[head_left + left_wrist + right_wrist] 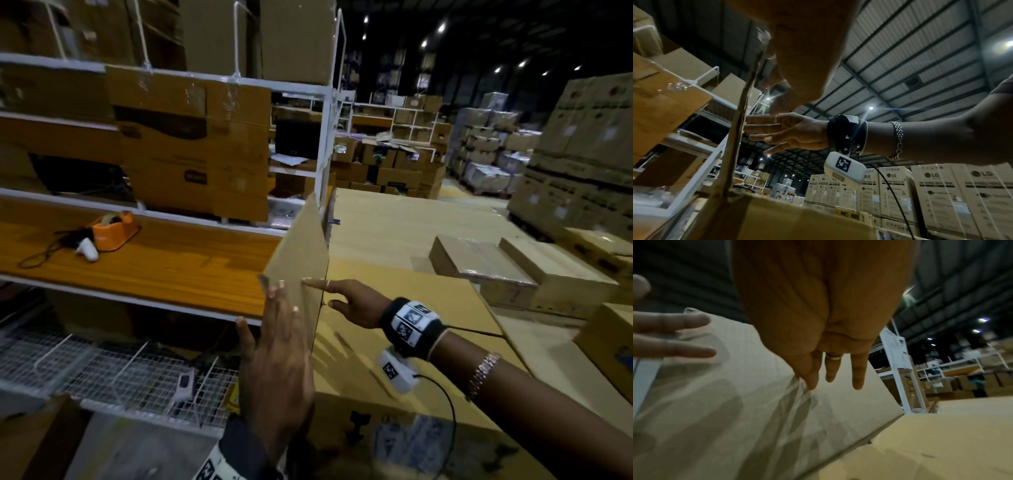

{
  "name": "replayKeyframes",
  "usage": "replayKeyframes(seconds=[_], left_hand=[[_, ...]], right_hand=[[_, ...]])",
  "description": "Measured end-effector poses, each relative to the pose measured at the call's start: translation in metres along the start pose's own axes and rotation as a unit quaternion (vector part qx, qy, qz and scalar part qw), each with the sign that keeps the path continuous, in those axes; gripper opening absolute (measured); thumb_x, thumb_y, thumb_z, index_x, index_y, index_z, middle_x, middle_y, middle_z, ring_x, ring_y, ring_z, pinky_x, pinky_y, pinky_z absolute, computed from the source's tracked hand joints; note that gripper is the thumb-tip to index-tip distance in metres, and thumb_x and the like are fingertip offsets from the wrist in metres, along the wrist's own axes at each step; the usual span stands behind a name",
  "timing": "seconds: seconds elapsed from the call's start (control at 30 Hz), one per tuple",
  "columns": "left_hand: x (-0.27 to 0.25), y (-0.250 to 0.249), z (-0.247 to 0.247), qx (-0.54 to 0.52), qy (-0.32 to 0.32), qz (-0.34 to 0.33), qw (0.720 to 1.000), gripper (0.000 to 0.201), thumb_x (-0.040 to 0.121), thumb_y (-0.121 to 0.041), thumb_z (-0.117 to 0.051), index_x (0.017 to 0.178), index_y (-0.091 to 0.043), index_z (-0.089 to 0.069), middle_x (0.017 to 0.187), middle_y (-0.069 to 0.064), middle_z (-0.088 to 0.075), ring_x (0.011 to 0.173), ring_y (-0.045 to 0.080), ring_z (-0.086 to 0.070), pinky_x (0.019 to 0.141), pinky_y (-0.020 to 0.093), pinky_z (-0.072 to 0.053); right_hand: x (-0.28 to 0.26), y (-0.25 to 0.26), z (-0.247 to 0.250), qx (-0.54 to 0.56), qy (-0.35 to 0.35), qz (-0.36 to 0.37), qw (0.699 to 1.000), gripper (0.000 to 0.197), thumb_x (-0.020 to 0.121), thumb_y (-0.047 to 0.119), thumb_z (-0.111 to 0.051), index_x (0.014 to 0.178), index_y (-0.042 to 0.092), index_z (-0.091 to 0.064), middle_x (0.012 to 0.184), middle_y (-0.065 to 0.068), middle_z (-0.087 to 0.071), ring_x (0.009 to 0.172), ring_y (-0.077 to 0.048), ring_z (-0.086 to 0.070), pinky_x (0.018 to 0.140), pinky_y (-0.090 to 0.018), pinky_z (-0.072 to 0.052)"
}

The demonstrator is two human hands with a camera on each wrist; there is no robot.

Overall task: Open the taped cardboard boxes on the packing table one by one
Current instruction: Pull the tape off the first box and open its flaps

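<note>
A large cardboard box (394, 308) fills the space in front of me. Its left flap (301, 246) stands raised, nearly upright. My left hand (277, 342) lies flat against the flap's near end, fingers straight and pointing up. My right hand (346, 299) reaches in from the right and touches the flap's inner face with straight, spread fingers. In the left wrist view the flap (735, 138) shows edge-on, with the right hand (789, 133) against it. The right wrist view shows my right hand (828, 321) over the flap (756, 386), and the left fingers (680, 350) at its far edge. Neither hand grips anything.
An orange tape dispenser (114, 229) and a white handheld scanner (87, 250) lie on the wooden shelf (171, 270) at left. A wire rack (120, 370) sits below it. Smaller taped boxes (479, 263) stand at right, and stacked cartons (582, 154) lie beyond.
</note>
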State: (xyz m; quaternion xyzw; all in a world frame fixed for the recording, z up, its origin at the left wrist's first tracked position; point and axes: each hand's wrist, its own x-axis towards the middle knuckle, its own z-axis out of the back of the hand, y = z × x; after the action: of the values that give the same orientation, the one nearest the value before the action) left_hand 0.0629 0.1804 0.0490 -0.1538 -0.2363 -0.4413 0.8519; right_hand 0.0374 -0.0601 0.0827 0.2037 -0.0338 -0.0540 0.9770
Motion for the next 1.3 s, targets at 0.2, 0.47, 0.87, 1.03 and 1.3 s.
replayKeyframes(seconds=[0.2,0.47,0.87,1.03,1.3], left_hand=[[-0.007,0.019,-0.054,0.015,0.211,0.075,0.974,0.091,0.087,-0.078,-0.028,0.143,-0.011,-0.056,0.156,0.028,-0.037,0.153,0.047,-0.010,0.116,0.073,0.008],[-0.015,0.017,-0.108,-0.240,0.285,0.174,0.911,0.087,0.091,-0.077,-0.021,0.158,-0.022,-0.029,0.163,0.003,-0.033,0.150,0.025,-0.028,0.123,0.053,-0.011],[0.053,0.021,-0.129,-0.281,0.303,0.081,0.907,0.069,0.103,-0.055,-0.039,0.161,-0.023,-0.020,0.166,-0.004,-0.027,0.151,0.012,-0.026,0.122,0.030,-0.024],[0.060,0.015,-0.146,-0.295,0.300,0.099,0.902,0.066,0.106,-0.052,-0.031,0.162,-0.022,-0.013,0.168,-0.004,-0.017,0.154,0.011,-0.019,0.125,0.031,-0.018],[0.050,0.016,-0.154,-0.307,0.278,0.105,0.904,0.063,0.106,-0.054,-0.026,0.162,-0.030,-0.011,0.167,-0.015,-0.013,0.154,0.008,-0.018,0.124,0.036,-0.023]], right_hand=[[0.032,-0.034,-0.028,-0.115,0.154,-0.044,0.980,0.046,0.104,0.029,-0.053,0.149,0.020,-0.046,0.154,-0.007,-0.047,0.137,-0.028,-0.048,0.111,-0.044,-0.041],[0.045,-0.059,-0.044,-0.178,0.184,0.062,0.965,0.038,0.105,0.032,-0.049,0.141,0.027,-0.058,0.154,-0.001,-0.048,0.137,-0.025,-0.049,0.119,-0.048,-0.029],[0.100,-0.095,-0.003,-0.164,0.211,0.035,0.963,0.038,0.101,0.022,-0.060,0.138,0.017,-0.060,0.149,-0.008,-0.053,0.131,-0.031,-0.054,0.108,-0.045,-0.044],[0.128,-0.134,-0.013,-0.161,0.205,-0.012,0.965,0.036,0.098,0.026,-0.063,0.129,0.008,-0.065,0.142,-0.015,-0.058,0.131,-0.036,-0.053,0.108,-0.050,-0.045],[0.128,-0.150,-0.020,-0.065,0.152,0.080,0.983,0.039,0.098,0.026,-0.065,0.135,0.014,-0.064,0.145,-0.006,-0.057,0.134,-0.025,-0.052,0.108,-0.030,-0.037]])
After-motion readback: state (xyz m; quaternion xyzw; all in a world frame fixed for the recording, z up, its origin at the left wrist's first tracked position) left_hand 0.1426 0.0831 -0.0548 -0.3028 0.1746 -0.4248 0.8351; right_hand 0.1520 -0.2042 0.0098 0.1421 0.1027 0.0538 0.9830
